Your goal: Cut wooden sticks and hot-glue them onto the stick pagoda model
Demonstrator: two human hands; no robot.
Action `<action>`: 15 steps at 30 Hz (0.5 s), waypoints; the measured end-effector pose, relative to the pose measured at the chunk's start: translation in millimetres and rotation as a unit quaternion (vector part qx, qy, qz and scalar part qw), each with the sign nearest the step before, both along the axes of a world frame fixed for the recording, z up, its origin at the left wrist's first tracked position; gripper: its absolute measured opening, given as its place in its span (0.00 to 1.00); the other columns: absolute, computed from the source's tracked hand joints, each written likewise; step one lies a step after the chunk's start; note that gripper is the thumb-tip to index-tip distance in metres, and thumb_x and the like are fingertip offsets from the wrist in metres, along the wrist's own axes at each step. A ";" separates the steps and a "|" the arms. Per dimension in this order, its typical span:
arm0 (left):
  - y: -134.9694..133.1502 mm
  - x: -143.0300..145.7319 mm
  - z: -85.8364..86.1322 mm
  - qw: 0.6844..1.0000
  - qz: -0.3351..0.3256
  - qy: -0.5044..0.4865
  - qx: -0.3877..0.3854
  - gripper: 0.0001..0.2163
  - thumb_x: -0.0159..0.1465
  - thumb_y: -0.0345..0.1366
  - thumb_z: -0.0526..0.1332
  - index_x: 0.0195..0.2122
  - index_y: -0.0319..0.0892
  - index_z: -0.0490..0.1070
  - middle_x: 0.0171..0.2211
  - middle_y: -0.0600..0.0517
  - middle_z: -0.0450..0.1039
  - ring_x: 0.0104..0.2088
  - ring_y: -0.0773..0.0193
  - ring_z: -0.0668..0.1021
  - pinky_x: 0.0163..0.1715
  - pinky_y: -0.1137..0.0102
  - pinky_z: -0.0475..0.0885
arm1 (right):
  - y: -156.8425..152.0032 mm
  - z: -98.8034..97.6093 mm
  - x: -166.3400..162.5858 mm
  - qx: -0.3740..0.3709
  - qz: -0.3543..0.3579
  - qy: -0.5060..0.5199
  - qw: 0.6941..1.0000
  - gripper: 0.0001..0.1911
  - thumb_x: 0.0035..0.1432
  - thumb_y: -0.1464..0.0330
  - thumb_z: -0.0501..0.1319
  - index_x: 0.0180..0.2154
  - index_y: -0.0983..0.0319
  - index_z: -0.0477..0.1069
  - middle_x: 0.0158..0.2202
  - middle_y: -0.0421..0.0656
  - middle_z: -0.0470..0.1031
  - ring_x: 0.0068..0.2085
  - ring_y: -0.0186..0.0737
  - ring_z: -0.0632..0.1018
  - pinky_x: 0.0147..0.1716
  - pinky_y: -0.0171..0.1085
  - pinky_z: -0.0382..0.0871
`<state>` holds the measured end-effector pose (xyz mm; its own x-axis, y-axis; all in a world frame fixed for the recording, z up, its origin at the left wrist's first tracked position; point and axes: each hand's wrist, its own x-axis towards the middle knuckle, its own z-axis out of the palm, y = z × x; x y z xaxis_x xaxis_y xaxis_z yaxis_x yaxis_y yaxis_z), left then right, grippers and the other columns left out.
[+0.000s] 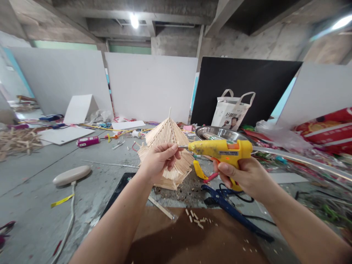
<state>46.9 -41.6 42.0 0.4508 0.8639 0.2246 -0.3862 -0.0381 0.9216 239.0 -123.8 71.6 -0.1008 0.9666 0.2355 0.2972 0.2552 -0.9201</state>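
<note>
My right hand (pixel 244 176) grips a yellow hot glue gun (pixel 222 149) by its handle, a finger on the red trigger, with a clear glue stick trailing out the back to the right. Its metal nozzle points left at the fingertips of my left hand (pixel 158 159), which is closed in a pinch on a small piece I cannot make out. Just behind my left hand stands a little house of wooden sticks (pixel 167 152) with a pointed roof, on the grey table.
Blue-handled pliers (pixel 228 205) and a black cable lie under my right hand. A brown board (pixel 198 238) with several stick offcuts lies in front. A steel bowl (pixel 217 132), a white bag (pixel 232 110), a pink tool (pixel 88 141) and white boards stand behind.
</note>
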 end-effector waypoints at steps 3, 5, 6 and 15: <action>-0.1 0.0 0.0 1.000 0.000 -0.002 0.001 0.09 0.52 0.38 0.60 0.26 0.37 0.70 0.19 0.56 0.65 0.14 0.79 0.60 0.11 0.79 0.54 | 0.3 -0.6 1.2 -0.002 -0.004 0.000 1.000 0.13 0.46 0.58 0.59 0.24 0.61 0.64 0.14 0.34 0.59 0.14 0.26 0.61 0.11 0.29 0.57; -0.1 -0.1 -0.1 1.000 -0.002 -0.001 0.000 0.08 0.52 0.38 0.60 0.27 0.37 0.71 0.19 0.56 0.65 0.14 0.79 0.61 0.12 0.79 0.54 | 0.7 -1.6 2.3 -0.001 -0.004 0.006 1.000 0.13 0.46 0.58 0.59 0.25 0.61 0.64 0.14 0.34 0.60 0.14 0.26 0.62 0.11 0.29 0.57; 0.0 -0.1 -0.1 1.000 -0.003 -0.001 0.001 0.08 0.52 0.38 0.60 0.27 0.37 0.71 0.19 0.56 0.65 0.14 0.79 0.61 0.12 0.79 0.54 | 1.1 -2.2 2.9 0.001 -0.002 0.009 1.000 0.13 0.46 0.58 0.59 0.26 0.62 0.64 0.15 0.34 0.60 0.14 0.25 0.62 0.11 0.29 0.57; -1.1 0.4 0.4 1.000 -0.012 0.000 0.011 0.09 0.54 0.39 0.58 0.27 0.37 0.71 0.20 0.56 0.64 0.14 0.79 0.60 0.12 0.79 0.53 | 2.4 -3.3 5.2 0.001 -0.015 0.000 1.000 0.15 0.46 0.56 0.58 0.25 0.63 0.64 0.17 0.36 0.63 0.15 0.25 0.63 0.12 0.29 0.57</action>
